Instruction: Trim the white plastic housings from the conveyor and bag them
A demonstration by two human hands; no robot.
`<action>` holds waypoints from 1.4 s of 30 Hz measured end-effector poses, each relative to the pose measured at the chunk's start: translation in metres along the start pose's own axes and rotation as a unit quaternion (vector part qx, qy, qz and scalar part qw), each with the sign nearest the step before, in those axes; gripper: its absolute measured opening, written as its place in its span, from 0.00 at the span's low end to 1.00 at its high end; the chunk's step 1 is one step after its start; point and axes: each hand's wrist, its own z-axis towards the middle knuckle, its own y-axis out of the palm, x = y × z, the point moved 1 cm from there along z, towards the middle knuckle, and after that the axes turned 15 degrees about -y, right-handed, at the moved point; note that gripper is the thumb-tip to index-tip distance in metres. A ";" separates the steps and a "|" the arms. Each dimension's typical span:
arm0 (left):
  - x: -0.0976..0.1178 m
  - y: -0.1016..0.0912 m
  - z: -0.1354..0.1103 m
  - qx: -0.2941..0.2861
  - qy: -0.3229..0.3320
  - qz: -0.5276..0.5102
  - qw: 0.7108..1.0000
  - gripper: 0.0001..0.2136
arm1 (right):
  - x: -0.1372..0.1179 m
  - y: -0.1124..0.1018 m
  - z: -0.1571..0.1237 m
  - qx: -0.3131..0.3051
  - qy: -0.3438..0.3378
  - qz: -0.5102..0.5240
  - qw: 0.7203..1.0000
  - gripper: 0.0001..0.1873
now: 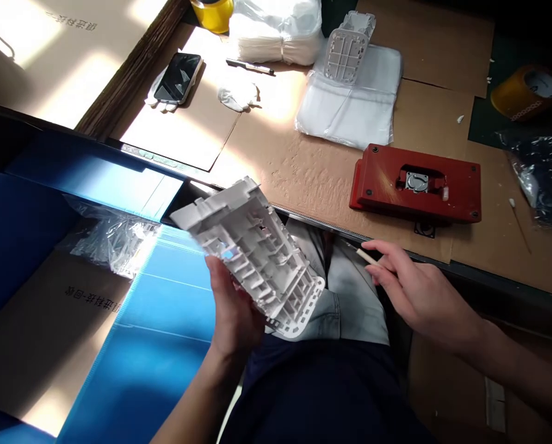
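My left hand (232, 308) grips a white moulded plastic part (252, 250) with many ribs and cells, held tilted above my lap, its open side facing up. My right hand (419, 290) hovers to the right of it, just below the table edge, fingers closed around a thin pale stick (366, 256) that points left. The two hands are apart and the stick does not touch the part.
A red fixture block (461, 179) lies on the cardboard-covered table (303, 166). Behind it are stacked clear bags (350, 105), a second white part (350, 46), a phone (178, 77), white gloves (238, 95), a pen and yellow tape rolls (525, 92). A blue corrugated bin (155, 345) with bagged parts stands at left.
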 end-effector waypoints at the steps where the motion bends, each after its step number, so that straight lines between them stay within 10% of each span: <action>1: 0.002 0.005 0.002 -0.007 -0.017 -0.004 1.000 0.37 | 0.002 0.001 0.000 0.002 0.029 0.051 0.998 0.15; 9: -0.004 0.010 0.005 -0.081 -0.156 -0.020 0.984 0.33 | 0.003 -0.014 0.011 0.063 -0.014 0.131 0.989 0.13; 22: -0.018 0.020 0.008 -0.213 -0.371 -0.114 0.897 0.32 | -0.023 -0.027 0.057 -0.069 -0.431 0.103 0.894 0.14; 42: -0.019 0.025 0.007 -0.158 -0.393 -0.127 0.897 0.31 | -0.021 -0.011 0.055 -0.056 -0.446 0.122 0.885 0.21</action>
